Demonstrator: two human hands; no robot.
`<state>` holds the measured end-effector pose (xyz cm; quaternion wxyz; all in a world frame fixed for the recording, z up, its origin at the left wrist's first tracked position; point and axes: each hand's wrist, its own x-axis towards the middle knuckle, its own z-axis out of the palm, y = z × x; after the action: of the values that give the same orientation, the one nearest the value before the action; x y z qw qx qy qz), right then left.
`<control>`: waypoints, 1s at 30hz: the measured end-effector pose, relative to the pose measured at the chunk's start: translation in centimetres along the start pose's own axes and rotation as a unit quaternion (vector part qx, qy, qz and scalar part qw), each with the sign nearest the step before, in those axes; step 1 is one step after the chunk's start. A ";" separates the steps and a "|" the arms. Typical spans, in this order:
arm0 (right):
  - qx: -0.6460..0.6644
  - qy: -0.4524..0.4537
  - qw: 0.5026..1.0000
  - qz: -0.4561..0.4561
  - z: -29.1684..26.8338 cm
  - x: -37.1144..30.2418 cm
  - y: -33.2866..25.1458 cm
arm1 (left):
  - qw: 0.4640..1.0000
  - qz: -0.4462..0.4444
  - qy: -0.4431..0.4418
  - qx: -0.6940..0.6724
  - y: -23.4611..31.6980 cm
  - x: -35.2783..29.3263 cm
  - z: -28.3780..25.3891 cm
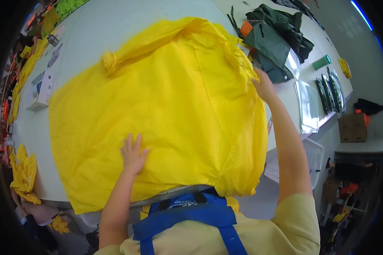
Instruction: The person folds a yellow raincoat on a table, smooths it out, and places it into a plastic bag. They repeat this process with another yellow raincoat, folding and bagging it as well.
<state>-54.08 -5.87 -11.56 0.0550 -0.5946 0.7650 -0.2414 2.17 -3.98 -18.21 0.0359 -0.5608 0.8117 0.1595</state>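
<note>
The yellow cloth (pixel 157 102) lies across the table (pixel 115 19), probably light, soft and a bit slippery (I'd hold it by the gathered right edge (pixel 241 57)). The left hand (pixel 133 158) rests open on it; whether the right hand (pixel 264 87) grips that edge, I can't tell.

We see yellow fabric (pixel 157 114) spread over the pale counter (pixel 89 38). The left grip (pixel 135 155), a splayed bare hand, lies on the fabric's near part; the right grip (pixel 264 85) meets its right edge, near dark green fabric (pixel 266 46). Farther right we note a green cylinder (pixel 321 62).
</note>
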 end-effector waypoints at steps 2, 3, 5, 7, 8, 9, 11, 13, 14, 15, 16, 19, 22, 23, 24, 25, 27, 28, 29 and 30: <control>0.017 0.001 0.999 0.049 2.4 6.5 2.0 | 0.996 -0.068 -0.047 0.010 -2.1 0.5 0.8; 0.038 -0.032 0.992 0.115 3.7 8.8 2.7 | 0.996 -0.073 -0.049 0.014 -2.4 0.7 0.9; 0.051 -0.161 0.970 0.175 5.4 12.0 2.7 | 0.995 -0.081 -0.059 0.022 -2.9 0.8 0.4; 0.030 -0.349 0.924 0.154 4.1 14.7 -0.6 | 0.994 -0.097 -0.042 0.029 -4.0 0.8 0.4; 0.024 -0.358 0.925 0.121 3.5 15.1 -3.9 | 0.993 -0.111 -0.030 0.031 -4.7 0.5 0.4; -0.023 -0.229 0.967 0.113 3.5 15.7 -3.3 | 0.993 -0.108 -0.020 0.038 -5.3 1.0 0.4; -0.114 0.040 0.989 0.086 3.5 16.8 -1.3 | 0.993 -0.101 0.000 0.053 -6.3 2.1 0.5; -0.188 0.005 0.972 0.141 4.9 16.6 0.1 | 0.994 -0.096 0.023 0.056 -6.4 3.4 0.8; -0.224 -0.008 0.960 0.166 5.5 16.6 0.7 | 0.993 -0.093 0.038 0.057 -6.5 4.3 0.9; -0.252 0.034 0.962 0.100 5.9 16.1 -0.4 | 0.993 -0.096 0.040 0.058 -6.5 4.4 1.0; -0.273 0.074 0.959 0.030 6.8 14.9 -2.2 | 0.992 -0.105 0.041 0.061 -6.6 4.0 0.9; -0.151 0.104 0.976 -0.113 9.3 9.5 -8.6 | 0.987 -0.102 0.082 0.089 -7.4 3.2 1.7; -0.191 -0.014 0.978 -0.086 12.2 1.2 -10.6 | 0.993 -0.104 0.022 0.041 -5.7 3.6 -0.8; -0.230 -0.042 0.970 -0.063 13.8 -0.1 -7.7 | 0.995 -0.096 0.008 0.008 -5.8 2.7 -1.9; -0.260 -0.050 0.964 0.018 15.2 -1.1 -3.8 | 0.990 -0.056 0.073 -0.108 -6.7 1.8 -1.4; -0.199 -0.001 0.980 -0.014 15.5 -1.7 -0.9 | 0.965 -0.008 0.145 -0.217 -8.5 0.2 -0.6; -0.297 -0.022 0.954 0.018 13.8 -2.2 0.1 | 0.955 -0.087 0.236 -0.157 -12.2 -4.8 -1.1; -0.367 -0.003 0.929 0.047 13.7 -2.8 -0.5 | 0.945 -0.117 0.279 -0.125 -14.4 -7.1 -1.4; -0.353 -0.008 0.935 0.044 13.7 -3.4 -1.9 | 0.912 -0.232 0.325 -0.092 -18.2 -10.9 -0.1; -0.341 -0.011 0.939 0.046 13.6 -4.1 -2.8 | 0.865 -0.337 0.367 -0.061 -22.1 -14.8 1.7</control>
<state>-45.34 -6.64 -23.07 -0.1319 -0.5439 0.8276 0.0435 27.78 2.79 -21.12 -0.2471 -0.8192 0.5167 -0.0300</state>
